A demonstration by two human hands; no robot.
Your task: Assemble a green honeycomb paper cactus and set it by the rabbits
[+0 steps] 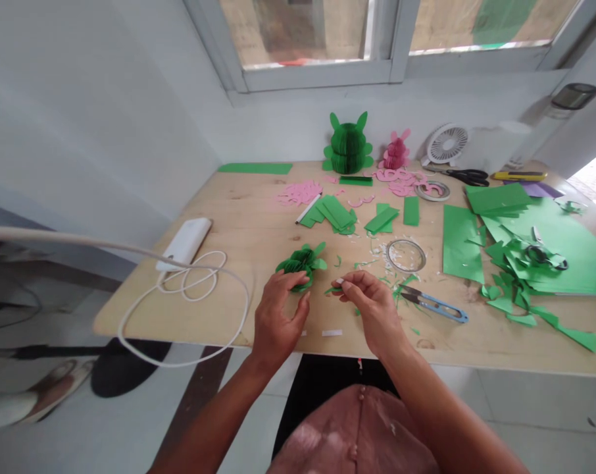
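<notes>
My left hand (281, 313) curls its fingers over the near side of a small green honeycomb paper figure (298, 262) lying on the table, its thumb bent a little away. The fingers hide part of the figure. Between the thumb and fingertips of my right hand (370, 299) is a small green paper piece (333, 289) with a white bit on it. A white strip (332, 333) lies on the table below the hands. Blue thread snips (439, 306) rest beside my right hand, and a roll of tape (406, 255) lies beyond it.
A green paper figure (348, 146) and a pink one (395, 153) stand at the back wall. Green sheets (569, 243) with scraps and scissors (545, 255) cover the right side. A white power bank (184, 242) with a looped cable lies left. A small fan (446, 143) stands behind.
</notes>
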